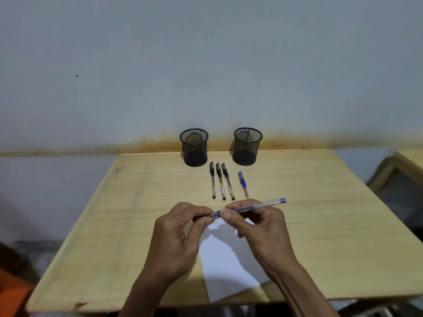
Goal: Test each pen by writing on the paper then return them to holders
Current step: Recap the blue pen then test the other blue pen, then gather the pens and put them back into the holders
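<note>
I hold a blue pen [256, 205] level above the white paper [226, 259]. My right hand [256, 227] grips its barrel, and my left hand [180, 232] pinches its cap end at the left. Three black pens [221, 181] lie side by side on the wooden table [320, 213], with another blue pen [243, 183] just right of them. Two black mesh holders stand at the back, the left holder [194, 147] and the right holder [247, 146]; both look empty.
A grey wall rises right behind the holders. A second wooden table [407, 163] stands at the far right. Something orange [11, 296] sits low at the left, below the table edge.
</note>
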